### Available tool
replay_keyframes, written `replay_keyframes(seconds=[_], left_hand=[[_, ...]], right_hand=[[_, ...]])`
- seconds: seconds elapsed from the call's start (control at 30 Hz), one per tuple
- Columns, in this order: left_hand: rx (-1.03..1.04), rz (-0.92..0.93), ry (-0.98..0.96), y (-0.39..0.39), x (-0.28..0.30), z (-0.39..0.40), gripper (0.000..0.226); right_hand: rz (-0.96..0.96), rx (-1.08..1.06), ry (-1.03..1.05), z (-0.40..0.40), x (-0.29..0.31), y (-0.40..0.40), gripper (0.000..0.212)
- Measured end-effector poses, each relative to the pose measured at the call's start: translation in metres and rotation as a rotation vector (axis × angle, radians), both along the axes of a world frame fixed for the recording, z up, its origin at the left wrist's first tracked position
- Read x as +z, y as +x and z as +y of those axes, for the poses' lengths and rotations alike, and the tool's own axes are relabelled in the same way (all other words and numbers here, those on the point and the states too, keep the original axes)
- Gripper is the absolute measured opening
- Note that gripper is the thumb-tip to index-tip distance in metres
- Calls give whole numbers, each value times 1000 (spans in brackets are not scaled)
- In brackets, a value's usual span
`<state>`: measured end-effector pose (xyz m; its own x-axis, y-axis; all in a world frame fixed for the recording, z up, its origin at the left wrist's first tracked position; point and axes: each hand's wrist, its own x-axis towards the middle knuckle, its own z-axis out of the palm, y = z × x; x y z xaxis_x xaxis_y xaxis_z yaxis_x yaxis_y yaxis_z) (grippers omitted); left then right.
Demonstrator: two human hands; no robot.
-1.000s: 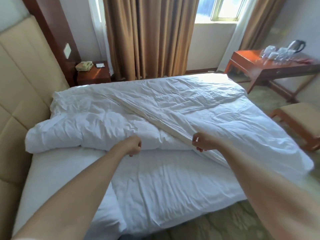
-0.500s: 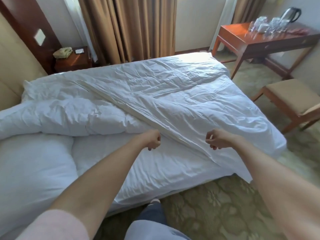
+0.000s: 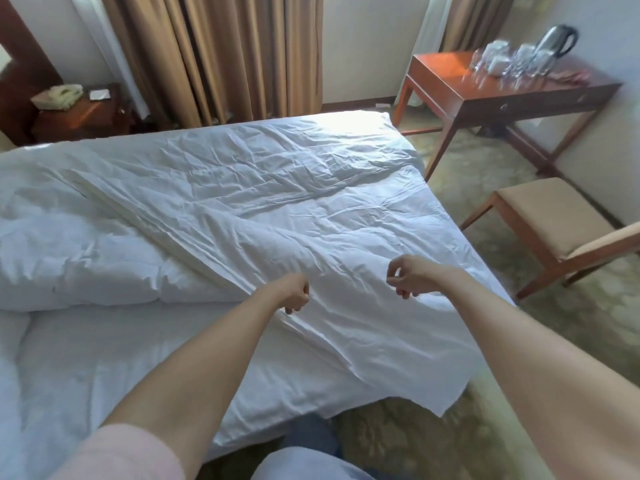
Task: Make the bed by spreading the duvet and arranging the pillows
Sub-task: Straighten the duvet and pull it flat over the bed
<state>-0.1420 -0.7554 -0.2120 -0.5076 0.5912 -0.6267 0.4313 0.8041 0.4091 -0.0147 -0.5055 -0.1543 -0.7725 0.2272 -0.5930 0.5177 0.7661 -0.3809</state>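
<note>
The duvet [image 3: 242, 202] lies rumpled across the bed [image 3: 138, 358], one corner hanging over the near edge. Left hand [image 3: 294, 294] pinches its edge; right hand [image 3: 410, 275] hovers with a loose, empty grip

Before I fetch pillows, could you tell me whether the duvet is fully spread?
Not yet: the duvet lies bunched at left, bare sheet showing.
</note>
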Motion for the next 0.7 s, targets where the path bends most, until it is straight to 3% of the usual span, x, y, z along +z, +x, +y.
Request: replay_keyframes(seconds=[0.13, 0.3, 0.47, 0.7], left_hand=[[34, 12, 29, 0, 9, 60, 27], [217, -2, 26, -6, 3, 98, 28], [523, -24, 71, 35, -32, 126, 26], [1000, -103, 57, 156, -96, 177, 17]], right_hand=[[-3, -16, 15, 69, 5, -10, 13], [-41, 84, -10, 127, -6, -38, 13], [-59, 341, -3, 171, -36, -71, 14], [-10, 740, 34, 182, -102, -78, 18]])
